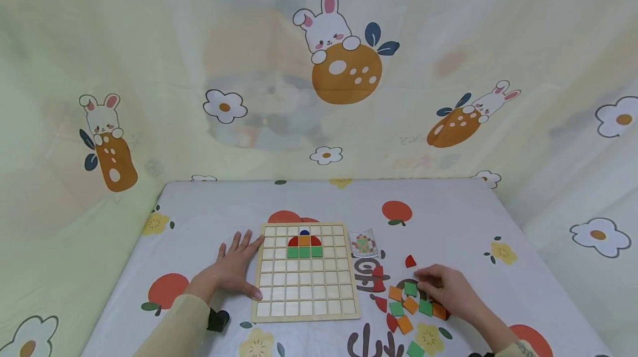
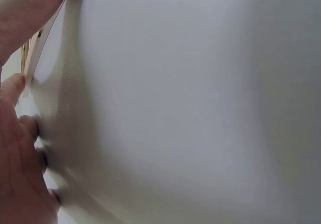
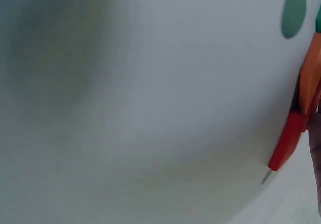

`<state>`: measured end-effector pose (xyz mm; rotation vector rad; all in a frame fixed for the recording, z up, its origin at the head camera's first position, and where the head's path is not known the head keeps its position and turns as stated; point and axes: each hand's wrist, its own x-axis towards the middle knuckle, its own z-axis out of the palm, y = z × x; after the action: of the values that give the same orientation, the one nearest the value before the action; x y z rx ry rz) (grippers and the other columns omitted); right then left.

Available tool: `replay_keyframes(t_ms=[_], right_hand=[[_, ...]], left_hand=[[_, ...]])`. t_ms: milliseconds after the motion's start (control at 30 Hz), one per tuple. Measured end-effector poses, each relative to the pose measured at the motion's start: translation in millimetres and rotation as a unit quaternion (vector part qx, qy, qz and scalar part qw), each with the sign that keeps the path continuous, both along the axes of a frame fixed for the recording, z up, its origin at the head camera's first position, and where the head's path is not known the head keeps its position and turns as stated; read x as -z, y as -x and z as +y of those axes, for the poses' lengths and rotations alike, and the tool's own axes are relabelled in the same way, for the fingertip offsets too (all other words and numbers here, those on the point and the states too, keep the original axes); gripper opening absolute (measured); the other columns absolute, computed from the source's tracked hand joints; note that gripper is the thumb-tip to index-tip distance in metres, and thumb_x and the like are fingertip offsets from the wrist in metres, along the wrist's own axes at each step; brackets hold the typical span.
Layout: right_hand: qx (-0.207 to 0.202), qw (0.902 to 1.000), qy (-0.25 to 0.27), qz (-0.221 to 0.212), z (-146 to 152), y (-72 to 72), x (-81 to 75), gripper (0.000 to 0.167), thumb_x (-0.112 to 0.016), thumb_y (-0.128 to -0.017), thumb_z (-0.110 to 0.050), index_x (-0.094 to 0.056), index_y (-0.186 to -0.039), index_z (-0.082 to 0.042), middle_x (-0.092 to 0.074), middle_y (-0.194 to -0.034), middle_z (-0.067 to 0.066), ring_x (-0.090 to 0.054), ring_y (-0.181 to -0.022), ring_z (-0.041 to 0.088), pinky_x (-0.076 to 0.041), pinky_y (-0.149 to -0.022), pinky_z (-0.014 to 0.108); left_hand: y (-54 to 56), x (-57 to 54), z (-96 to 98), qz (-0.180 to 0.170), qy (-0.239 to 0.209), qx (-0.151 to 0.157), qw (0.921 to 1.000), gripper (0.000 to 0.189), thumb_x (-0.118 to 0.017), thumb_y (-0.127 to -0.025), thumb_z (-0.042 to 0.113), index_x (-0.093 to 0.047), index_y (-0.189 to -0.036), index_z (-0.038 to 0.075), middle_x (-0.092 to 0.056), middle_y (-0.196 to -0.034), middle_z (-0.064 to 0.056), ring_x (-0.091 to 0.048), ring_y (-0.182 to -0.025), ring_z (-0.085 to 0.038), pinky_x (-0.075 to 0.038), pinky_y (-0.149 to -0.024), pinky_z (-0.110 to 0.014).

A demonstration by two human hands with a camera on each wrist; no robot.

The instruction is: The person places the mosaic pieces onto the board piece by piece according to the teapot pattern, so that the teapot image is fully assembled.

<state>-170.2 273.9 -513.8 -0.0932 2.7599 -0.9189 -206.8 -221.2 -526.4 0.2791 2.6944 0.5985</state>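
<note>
A wooden grid board (image 1: pixel 306 319) lies flat on the table. Near its top sit a blue piece (image 1: pixel 304 232), an orange square (image 1: pixel 304 241) between two red pieces, and a row of green squares (image 1: pixel 304 252). My left hand (image 1: pixel 230 269) is spread along the board's left edge, with thumb and index finger touching the rim. Over the loose pieces at the right, my right hand (image 1: pixel 451 289) hovers with bent fingers. A green square (image 1: pixel 410 289) lies beside its thumb, and nothing shows between its fingertips. In the right wrist view, a red piece (image 3: pixel 288 142) lies near that hand.
A small printed pattern card (image 1: pixel 363 243) lies right of the board. Loose orange squares (image 1: pixel 405 324), green squares (image 1: pixel 416 349) and red pieces (image 1: pixel 381 304) scatter between board and right hand. The patterned tablecloth (image 1: pixel 209 202) meets a hanging printed curtain (image 1: pixel 269 174) at the back.
</note>
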Motion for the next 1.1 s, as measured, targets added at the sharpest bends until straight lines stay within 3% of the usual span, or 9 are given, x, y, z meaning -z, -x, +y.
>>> replay_keyframes(t_ms=[167,500,700,1100], right_hand=[[-0.013,0.9997,0.003,-0.018,-1.2,-0.9,-0.2,0.025,-0.076,-0.091,-0.011,-0.075,-0.116,-0.006,-0.072,-0.107,0.003,-0.059,-0.086,0.014,-0.053,-0.073,0.016],[-0.038,0.999,-0.016,-0.014,-1.7,0.0,2.5,0.029,-0.082,-0.086,-0.015,-0.077,-0.114,-0.009,-0.065,-0.1,0.0,-0.052,-0.084,0.015,-0.046,-0.066,0.018],[-0.035,0.9989,-0.027,-0.011,-3.4,-0.5,3.8,0.031,-0.086,-0.082,-0.017,-0.077,-0.111,-0.009,-0.063,-0.098,0.001,-0.051,-0.084,0.015,-0.047,-0.066,0.018],[-0.018,0.9986,-0.05,-0.007,-6.3,1.2,6.3,0.024,-0.084,-0.084,-0.013,-0.077,-0.105,-0.008,-0.063,-0.093,0.0,-0.052,-0.081,0.014,-0.049,-0.067,0.018]], left_hand=[[0.3,-0.3,0.1,0.0,0.0,0.0,1.0,0.135,-0.097,-0.056,0.052,-0.024,-0.164,0.018,-0.01,-0.172,-0.02,0.003,-0.158,-0.047,0.0,-0.121,-0.075],[-0.5,-1.1,0.0,-0.002,0.002,-0.001,1.0,0.133,-0.096,-0.057,0.052,-0.024,-0.164,0.018,-0.01,-0.172,-0.02,0.003,-0.158,-0.047,0.0,-0.121,-0.075],[-0.7,-0.6,0.1,-0.002,0.006,-0.004,1.0,0.133,-0.096,-0.057,0.052,-0.025,-0.164,0.018,-0.01,-0.172,-0.019,0.003,-0.158,-0.047,0.0,-0.121,-0.074],[-0.8,-1.6,0.1,-0.004,0.0,-0.002,1.0,0.134,-0.096,-0.056,0.053,-0.024,-0.164,0.018,-0.01,-0.172,-0.019,0.003,-0.158,-0.046,0.0,-0.122,-0.074]])
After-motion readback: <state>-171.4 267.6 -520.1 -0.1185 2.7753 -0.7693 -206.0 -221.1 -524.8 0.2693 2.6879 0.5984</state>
